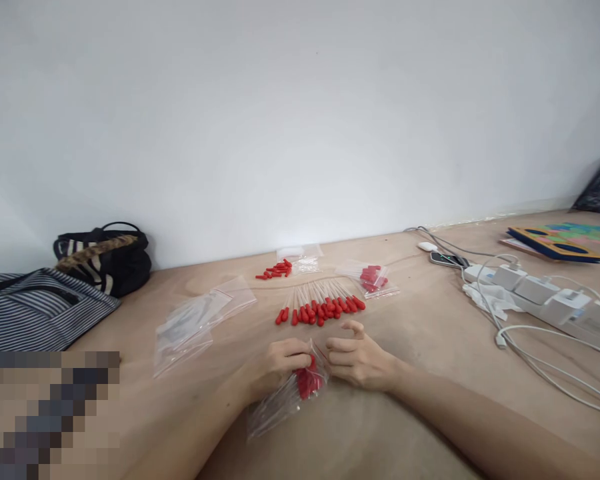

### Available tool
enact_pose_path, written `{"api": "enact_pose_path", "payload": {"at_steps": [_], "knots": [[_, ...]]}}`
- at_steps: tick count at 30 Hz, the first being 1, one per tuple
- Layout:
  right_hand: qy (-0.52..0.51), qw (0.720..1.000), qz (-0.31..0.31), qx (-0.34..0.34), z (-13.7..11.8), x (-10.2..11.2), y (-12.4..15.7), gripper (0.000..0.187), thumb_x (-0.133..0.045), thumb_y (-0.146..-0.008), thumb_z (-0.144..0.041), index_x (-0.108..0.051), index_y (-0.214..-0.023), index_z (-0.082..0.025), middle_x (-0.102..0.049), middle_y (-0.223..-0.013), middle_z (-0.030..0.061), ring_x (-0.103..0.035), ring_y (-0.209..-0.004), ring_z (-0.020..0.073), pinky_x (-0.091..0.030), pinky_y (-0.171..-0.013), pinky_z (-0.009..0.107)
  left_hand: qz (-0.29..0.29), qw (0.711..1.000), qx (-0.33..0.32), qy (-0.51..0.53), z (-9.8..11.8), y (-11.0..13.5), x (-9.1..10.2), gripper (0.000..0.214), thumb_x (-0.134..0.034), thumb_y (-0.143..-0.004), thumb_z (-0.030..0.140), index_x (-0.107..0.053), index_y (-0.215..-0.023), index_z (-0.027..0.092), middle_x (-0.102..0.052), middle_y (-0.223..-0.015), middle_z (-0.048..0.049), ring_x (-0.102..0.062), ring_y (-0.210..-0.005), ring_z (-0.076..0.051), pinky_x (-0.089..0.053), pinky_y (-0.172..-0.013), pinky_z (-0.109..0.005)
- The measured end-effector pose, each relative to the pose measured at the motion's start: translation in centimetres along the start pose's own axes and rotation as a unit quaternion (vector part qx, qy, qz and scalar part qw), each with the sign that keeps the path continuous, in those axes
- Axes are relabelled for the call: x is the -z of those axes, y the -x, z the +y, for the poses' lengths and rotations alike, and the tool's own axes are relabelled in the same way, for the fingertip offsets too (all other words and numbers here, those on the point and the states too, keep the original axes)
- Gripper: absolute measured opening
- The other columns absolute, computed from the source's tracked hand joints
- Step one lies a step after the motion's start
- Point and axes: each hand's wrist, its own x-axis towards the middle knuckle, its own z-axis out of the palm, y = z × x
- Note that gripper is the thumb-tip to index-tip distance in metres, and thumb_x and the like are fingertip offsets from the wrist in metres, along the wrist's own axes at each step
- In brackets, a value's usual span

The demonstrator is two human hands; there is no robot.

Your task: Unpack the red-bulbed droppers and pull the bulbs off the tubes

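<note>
A clear zip bag (275, 415) with red-bulbed droppers (309, 385) inside lies tilted between my two hands. My left hand (280, 363) is closed on the bag's left edge, its thumb and fingers by the red bulbs. On the opposite edge, near the bag's mouth, the curled fingers of my right hand (359, 360) grip the plastic, with the index finger raised. Just beyond my hands, a fanned row of droppers (323, 310) shows red rubber bulbs towards me and pale thin stems pointing away.
Flat clear bags (205, 317) are stacked to the left. Farther back lie loose red bulbs (279, 269) and a bag of red bulbs (375, 279). A power strip (540, 303) with chargers and cables occupies the right; a striped bag (40, 310) and black bag (125, 260) sit left.
</note>
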Motion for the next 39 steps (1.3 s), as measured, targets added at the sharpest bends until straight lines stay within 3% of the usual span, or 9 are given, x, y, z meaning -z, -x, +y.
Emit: {"api": "enact_pose_path", "payload": {"at_steps": [3, 6, 9, 12, 16, 23, 29, 33, 39], "knots": [[-0.032, 0.998, 0.055, 0.010, 0.6, 1.0, -0.3, 0.025, -0.036, -0.085, -0.009, -0.054, -0.070, -0.021, -0.049, -0.057, -0.0060, -0.042, -0.070, 0.0093, -0.015, -0.089, 0.039, 0.012, 0.995, 0.101, -0.008, 0.7, 1.0, 0.8, 0.021, -0.035, -0.090, 0.023, -0.053, -0.102, 0.019, -0.054, -0.114, -0.0083, -0.054, -0.098, -0.017, -0.045, -0.084, -0.030], [-0.123, 0.991, 0.013, -0.043, 0.9, 1.9, -0.4, 0.012, -0.048, -0.075, -0.018, -0.059, -0.076, -0.022, -0.054, -0.067, -0.0035, -0.043, -0.076, 0.0121, -0.019, -0.083, 0.039, 0.010, 0.977, 0.211, 0.012, 2.6, 2.4, 1.4, 0.049, -0.048, -0.083, 0.041, -0.036, -0.125, 0.020, -0.043, -0.129, -0.0122, -0.044, -0.115, -0.024, -0.040, -0.094, -0.039], [-0.230, 0.966, -0.048, -0.112, 0.8, 2.3, -0.6, 0.020, -0.052, -0.072, -0.019, -0.063, -0.087, -0.027, -0.057, -0.077, -0.0029, -0.045, -0.081, 0.0130, -0.021, -0.081, 0.037, -0.002, 0.968, 0.246, 0.043, 4.3, 3.7, 1.2, 0.063, -0.050, -0.081, 0.045, -0.024, -0.133, 0.022, -0.041, -0.132, -0.0115, -0.039, -0.120, -0.026, -0.035, -0.098, -0.043], [-0.266, 0.943, -0.078, -0.184, 0.3, 2.2, -0.8, 0.019, -0.052, -0.076, -0.017, -0.066, -0.082, -0.028, -0.058, -0.076, -0.0034, -0.047, -0.080, 0.0122, -0.022, -0.080, 0.036, -0.013, 0.965, 0.259, 0.048, 4.8, 4.3, 0.5, 0.061, -0.050, -0.081, 0.039, -0.024, -0.135, 0.026, -0.039, -0.135, -0.0098, -0.037, -0.122, -0.026, -0.032, -0.101, -0.047], [-0.274, 0.924, -0.088, -0.251, -0.3, 1.8, -1.0, 0.009, -0.059, -0.076, -0.028, -0.067, -0.080, -0.029, -0.058, -0.069, -0.0031, -0.047, -0.075, 0.0134, -0.023, -0.075, 0.035, -0.050, 0.966, 0.245, 0.068, 3.7, 4.3, 0.1, 0.061, -0.052, -0.080, 0.036, -0.026, -0.134, 0.027, -0.038, -0.136, -0.0082, -0.037, -0.123, -0.026, -0.034, -0.099, -0.046], [-0.302, 0.919, -0.100, -0.234, 0.3, 1.6, -0.7, 0.019, -0.062, -0.073, -0.041, -0.065, -0.088, -0.029, -0.059, -0.069, -0.0029, -0.049, -0.077, 0.0147, -0.025, -0.073, 0.033, -0.071, 0.965, 0.230, 0.101, 2.5, 3.4, 1.1, 0.058, -0.055, -0.078, 0.029, -0.032, -0.131, 0.026, -0.041, -0.135, -0.0088, -0.041, -0.120, -0.024, -0.039, -0.096, -0.041], [-0.333, 0.906, -0.070, -0.252, 0.0, 1.3, -0.9, 0.038, -0.077, -0.054, -0.043, -0.064, -0.085, -0.025, -0.061, -0.082, -0.0029, -0.052, -0.081, 0.0150, -0.026, -0.076, 0.032, -0.053, 0.962, 0.253, 0.091, 2.5, 3.4, 1.0, 0.048, -0.051, -0.080, 0.023, -0.041, -0.126, 0.025, -0.048, -0.129, -0.0085, -0.047, -0.115, -0.022, -0.041, -0.095, -0.039], [-0.324, 0.913, -0.050, -0.242, -0.8, 1.4, -1.2, 0.038, -0.073, -0.061, -0.037, -0.062, -0.096, -0.027, -0.061, -0.094, -0.0001, -0.052, -0.087, 0.0163, -0.025, -0.077, 0.033, -0.018, 0.959, 0.267, 0.095, 2.3, 3.7, 0.4, 0.044, -0.052, -0.080, 0.024, -0.044, -0.123, 0.023, -0.050, -0.126, -0.0081, -0.050, -0.112, -0.021, -0.043, -0.094, -0.038], [-0.295, 0.914, -0.094, -0.261, -1.0, 1.7, -1.5, 0.042, -0.071, -0.062, -0.038, -0.058, -0.102, -0.030, -0.061, -0.095, -0.0003, -0.049, -0.089, 0.0178, -0.025, -0.075, 0.032, 0.008, 0.956, 0.275, 0.102, 2.5, 3.4, 0.2, 0.039, -0.052, -0.079, 0.023, -0.048, -0.118, 0.022, -0.056, -0.119, -0.0077, -0.053, -0.107, -0.020, -0.045, -0.091, -0.036]]}}
